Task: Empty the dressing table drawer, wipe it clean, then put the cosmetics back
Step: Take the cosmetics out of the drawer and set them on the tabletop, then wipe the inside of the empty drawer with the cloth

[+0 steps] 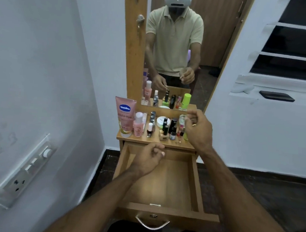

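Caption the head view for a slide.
Drawer pulled out and bare, cosmetics lined on the dressing table top, both hands above.
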`<state>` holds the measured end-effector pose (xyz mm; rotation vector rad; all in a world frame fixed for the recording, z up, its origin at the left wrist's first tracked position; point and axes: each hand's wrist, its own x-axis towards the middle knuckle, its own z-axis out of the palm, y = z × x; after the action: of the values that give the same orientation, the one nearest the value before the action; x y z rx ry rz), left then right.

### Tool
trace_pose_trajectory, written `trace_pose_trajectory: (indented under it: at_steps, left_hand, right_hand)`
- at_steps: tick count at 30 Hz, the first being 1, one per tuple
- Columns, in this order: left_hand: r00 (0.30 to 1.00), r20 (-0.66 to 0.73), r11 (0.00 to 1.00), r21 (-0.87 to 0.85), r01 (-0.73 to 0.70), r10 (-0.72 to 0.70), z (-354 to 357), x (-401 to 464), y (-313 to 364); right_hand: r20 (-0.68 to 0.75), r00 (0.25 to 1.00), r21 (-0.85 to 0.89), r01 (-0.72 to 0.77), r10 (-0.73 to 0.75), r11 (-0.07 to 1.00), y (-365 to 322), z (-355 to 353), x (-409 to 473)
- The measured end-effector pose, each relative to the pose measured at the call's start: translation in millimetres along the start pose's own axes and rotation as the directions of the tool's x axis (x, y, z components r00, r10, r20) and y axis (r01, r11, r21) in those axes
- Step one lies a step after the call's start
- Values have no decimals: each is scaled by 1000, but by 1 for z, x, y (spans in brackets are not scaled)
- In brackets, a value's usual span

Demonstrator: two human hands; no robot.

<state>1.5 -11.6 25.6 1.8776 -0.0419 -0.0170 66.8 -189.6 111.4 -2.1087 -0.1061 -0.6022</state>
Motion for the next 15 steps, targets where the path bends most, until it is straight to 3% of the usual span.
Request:
trace_pose_trajectory:
  at_steps: [5,8,11,15]
  left_hand:
    - [989,48,976,158,-147,141,39,29,34]
    - [992,85,982,157,-108,95,58,42,45]
    - [995,102,991,127,-31,18,73,48,40]
    - [989,131,995,77,65,-75,83,48,29]
  right_hand:
    - [-31,995,-177,-94,90,980,56,-30,20]
    - [151,966,-352,-148,212,924,96,-26,33]
    - [354,876,-473,-134,327,871,121,-12,41]
    - [486,820,-486,-34,302,873,132,7,48]
